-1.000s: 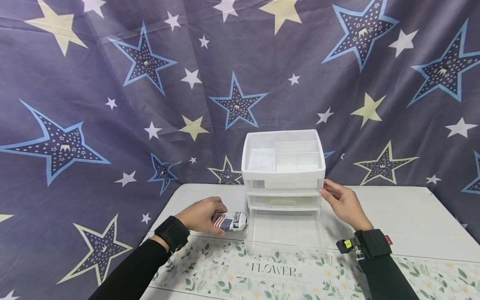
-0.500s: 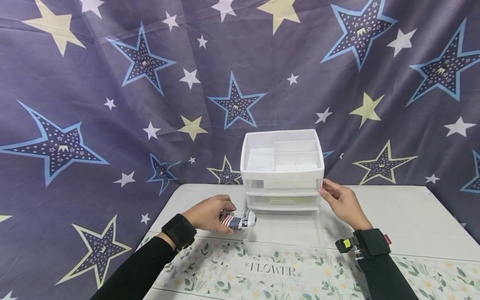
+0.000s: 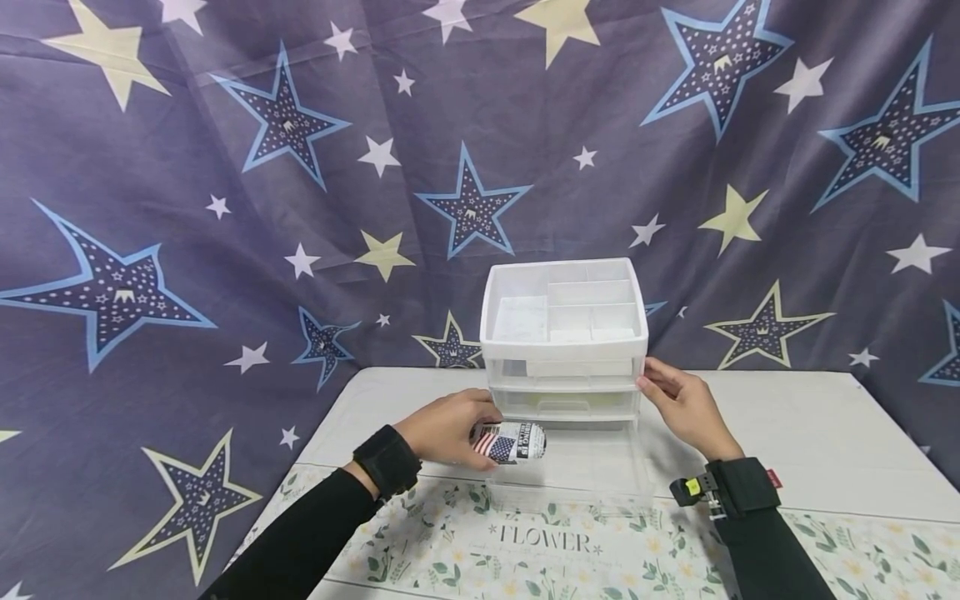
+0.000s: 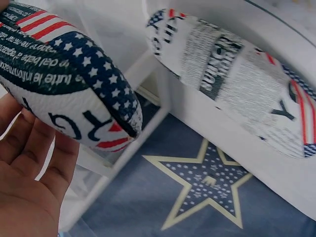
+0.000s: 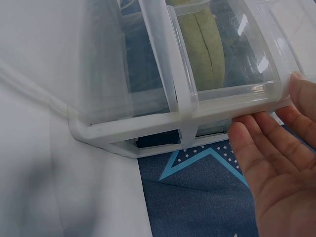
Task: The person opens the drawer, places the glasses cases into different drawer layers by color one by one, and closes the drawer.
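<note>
My left hand grips an oblong flag-printed case by its left end, covering part of it. Newsprint lettering, stars and red stripes run over its rounded surface. The case overlaps the left part of the pulled-out clear bottom drawer. That drawer belongs to a white drawer cabinet, whose two upper drawers are closed. My right hand holds the cabinet's right side, thumb at the front edge and fingers along the side. In the left wrist view, a second rounded thing with matching print shows against the white surface.
A divided white tray tops the cabinet. Something green is inside an upper drawer. A floral mat reading "FLOWER" lies along the front of the white table. A star-patterned curtain hangs behind.
My left hand has moved to the right with the flag-printed case, from beside the cabinet to over the left part of the bottom drawer. My right hand has stayed on the cabinet's side.
</note>
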{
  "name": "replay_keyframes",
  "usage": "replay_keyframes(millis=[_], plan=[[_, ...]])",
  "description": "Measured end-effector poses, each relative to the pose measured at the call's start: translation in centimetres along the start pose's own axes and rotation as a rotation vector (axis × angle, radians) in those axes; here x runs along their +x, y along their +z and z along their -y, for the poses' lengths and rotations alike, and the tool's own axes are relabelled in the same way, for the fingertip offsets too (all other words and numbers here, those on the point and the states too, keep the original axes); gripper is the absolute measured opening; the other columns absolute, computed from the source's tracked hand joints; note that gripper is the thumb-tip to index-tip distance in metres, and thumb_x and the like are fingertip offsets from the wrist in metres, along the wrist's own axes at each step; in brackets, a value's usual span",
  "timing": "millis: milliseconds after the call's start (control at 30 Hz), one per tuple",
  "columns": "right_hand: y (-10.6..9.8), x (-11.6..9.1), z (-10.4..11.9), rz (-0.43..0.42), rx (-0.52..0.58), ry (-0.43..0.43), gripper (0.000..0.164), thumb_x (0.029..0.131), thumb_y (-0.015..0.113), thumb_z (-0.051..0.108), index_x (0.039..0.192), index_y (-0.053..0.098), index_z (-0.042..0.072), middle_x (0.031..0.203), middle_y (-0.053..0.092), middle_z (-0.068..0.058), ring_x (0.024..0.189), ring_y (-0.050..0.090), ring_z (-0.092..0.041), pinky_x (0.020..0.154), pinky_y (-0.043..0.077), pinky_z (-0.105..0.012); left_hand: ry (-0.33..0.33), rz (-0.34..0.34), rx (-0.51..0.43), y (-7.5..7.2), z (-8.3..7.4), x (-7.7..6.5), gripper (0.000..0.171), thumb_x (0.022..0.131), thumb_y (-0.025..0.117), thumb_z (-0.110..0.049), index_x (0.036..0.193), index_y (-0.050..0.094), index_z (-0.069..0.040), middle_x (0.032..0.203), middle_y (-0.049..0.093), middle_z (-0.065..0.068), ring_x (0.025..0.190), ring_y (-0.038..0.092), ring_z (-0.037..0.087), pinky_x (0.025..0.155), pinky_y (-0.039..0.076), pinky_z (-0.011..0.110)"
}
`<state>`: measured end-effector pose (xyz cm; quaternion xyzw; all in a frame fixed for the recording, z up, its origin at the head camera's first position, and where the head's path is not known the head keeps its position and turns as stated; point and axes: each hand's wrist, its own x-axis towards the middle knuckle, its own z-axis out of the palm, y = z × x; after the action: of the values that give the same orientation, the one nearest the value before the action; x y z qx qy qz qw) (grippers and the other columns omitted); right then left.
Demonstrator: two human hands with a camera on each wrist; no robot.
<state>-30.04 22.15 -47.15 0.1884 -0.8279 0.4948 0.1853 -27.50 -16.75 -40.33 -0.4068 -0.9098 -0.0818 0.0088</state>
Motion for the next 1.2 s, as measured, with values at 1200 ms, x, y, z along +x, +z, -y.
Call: replay_keyframes(millis=[1200], plan=[[0.1, 0.1, 0.0, 0.001, 0.016, 0.014, 0.053, 0.105, 0.063, 0.026, 0.147, 0.051, -0.004, 0.126, 0.067, -0.026, 0.114, 0.067, -0.040, 0.084, 0.047, -0.003, 0.112, -0.026, 0.124, 3.0, -4.6, 5.7, 0.066, 0.076, 0.086, -0.054, 0.122, 0.073, -0.009, 0.114, 0.066, 0.000, 0.099, 0.058, 0.010, 0.084, 0.052, 0.019]])
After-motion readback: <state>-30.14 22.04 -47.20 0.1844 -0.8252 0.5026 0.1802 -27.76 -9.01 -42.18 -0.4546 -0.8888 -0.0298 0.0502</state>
